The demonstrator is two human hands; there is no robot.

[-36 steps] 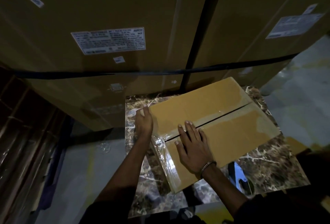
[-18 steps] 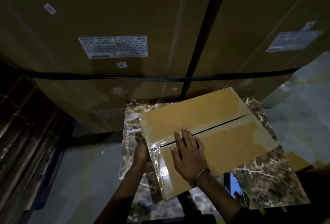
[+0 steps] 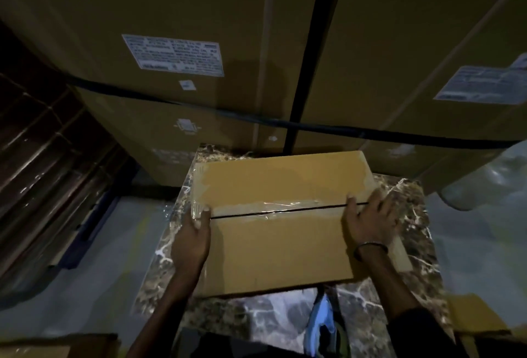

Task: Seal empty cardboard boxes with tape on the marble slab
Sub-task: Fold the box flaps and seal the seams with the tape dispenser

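Marble, dark brown with white veins, forms the slab (image 3: 405, 209) that stands on a pale grey floor (image 3: 94, 246) in a dim room, close against tall stacked brown cartons (image 3: 199, 9) bound by a dark strap (image 3: 399, 133). Flat on the slab lies the tan cardboard box (image 3: 273, 246), clear tape (image 3: 271, 206) along its centre seam; the left hand (image 3: 191, 240) grips its left edge, thumb on top, the right hand (image 3: 370, 220) presses spread fingers on its right end, and a blue tape dispenser (image 3: 322, 320) sits at the slab's near edge.

Dim room, grey floor (image 3: 94, 257), stacked cartons (image 3: 176, 29)
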